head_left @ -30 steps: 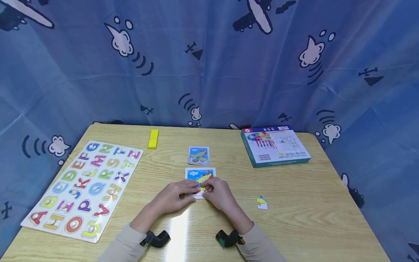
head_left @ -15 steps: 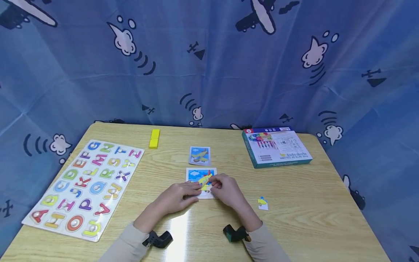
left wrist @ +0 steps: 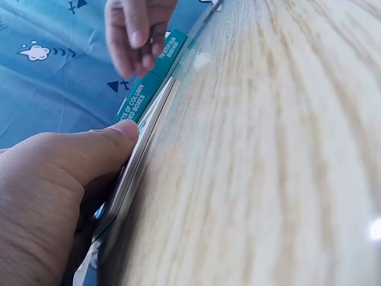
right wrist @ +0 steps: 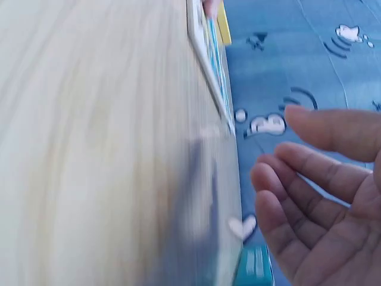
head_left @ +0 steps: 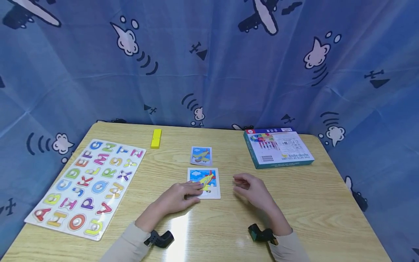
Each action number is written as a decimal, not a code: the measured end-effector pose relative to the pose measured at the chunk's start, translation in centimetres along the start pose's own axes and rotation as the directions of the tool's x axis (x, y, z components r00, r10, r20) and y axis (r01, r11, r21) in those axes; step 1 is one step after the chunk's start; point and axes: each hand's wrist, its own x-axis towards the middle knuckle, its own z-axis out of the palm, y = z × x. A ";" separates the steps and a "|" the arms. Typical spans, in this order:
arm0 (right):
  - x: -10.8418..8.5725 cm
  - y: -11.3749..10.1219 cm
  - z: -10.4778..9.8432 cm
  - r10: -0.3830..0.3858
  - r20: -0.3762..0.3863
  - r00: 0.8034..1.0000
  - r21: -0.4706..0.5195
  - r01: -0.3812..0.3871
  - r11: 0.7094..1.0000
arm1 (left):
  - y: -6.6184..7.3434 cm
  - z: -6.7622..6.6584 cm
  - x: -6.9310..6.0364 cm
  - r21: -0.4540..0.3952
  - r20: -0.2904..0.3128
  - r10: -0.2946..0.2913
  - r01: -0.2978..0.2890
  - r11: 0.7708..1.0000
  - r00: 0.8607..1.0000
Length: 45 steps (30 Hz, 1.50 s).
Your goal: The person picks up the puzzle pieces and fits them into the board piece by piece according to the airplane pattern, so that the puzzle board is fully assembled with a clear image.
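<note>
A small airplane jigsaw puzzle [head_left: 215, 193] in a white frame lies flat on the table. My left hand [head_left: 176, 198] rests on its left part, fingertips stretched over the picture. In the left wrist view the left thumb [left wrist: 116, 140] touches the puzzle's edge. My right hand [head_left: 253, 191] hovers to the right of the puzzle, apart from it. The right wrist view shows its fingers loosely bent with nothing between them. Just behind the puzzle lies a card [head_left: 201, 155] with a similar airplane picture. The loose puzzle piece seen earlier at right is hidden by my right hand or forearm.
An alphabet board [head_left: 88, 189] covers the table's left side. Two yellow blocks [head_left: 156, 138] lie end to end near the back edge. A flat box [head_left: 278, 147] with teal sides sits at the back right. A blue curtain [head_left: 209, 72] hangs behind the table.
My right hand has let go of the puzzle and moved right, away from it, over the loose piece's place. The left hand has stayed on the puzzle.
</note>
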 end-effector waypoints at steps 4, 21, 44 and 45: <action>-1.3 1.5 -2.1 -0.016 0.021 1.000 -0.029 0.017 0.999 | 0.1 -0.1 0.0 0.006 0.002 -0.002 0.002 1.000 1.000; -4.2 5.9 -6.4 0.110 0.158 0.981 -0.041 -0.105 0.994 | 0.3 -0.1 0.0 0.009 0.022 -0.019 0.019 1.000 1.000; -4.6 7.1 -5.9 0.123 0.138 0.983 -0.095 -0.110 0.989 | 0.3 -0.2 0.0 -0.009 0.038 -0.040 0.040 0.999 0.998; -4.6 7.1 -5.9 0.116 0.134 0.984 -0.106 -0.102 0.989 | 0.3 -0.2 0.0 -0.011 0.038 -0.040 0.040 0.999 0.998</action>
